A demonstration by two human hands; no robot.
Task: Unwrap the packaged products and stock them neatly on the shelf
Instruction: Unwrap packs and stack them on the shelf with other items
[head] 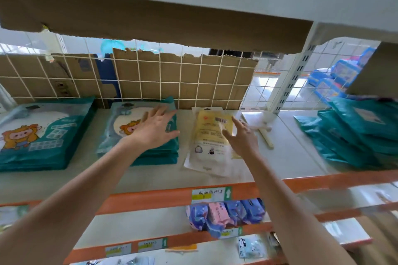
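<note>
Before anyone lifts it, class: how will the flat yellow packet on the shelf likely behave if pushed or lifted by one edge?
The yellow packet looks thin and lies flat, so it would probably sag if lifted by one edge. Its glossy wrapper on the smooth shelf suggests it slides easily. It seems light and unlikely to roll.

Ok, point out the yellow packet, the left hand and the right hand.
yellow packet (207,135), head view, printed middle.
left hand (155,130), head view, its back.
right hand (242,138), head view, its back.
</note>
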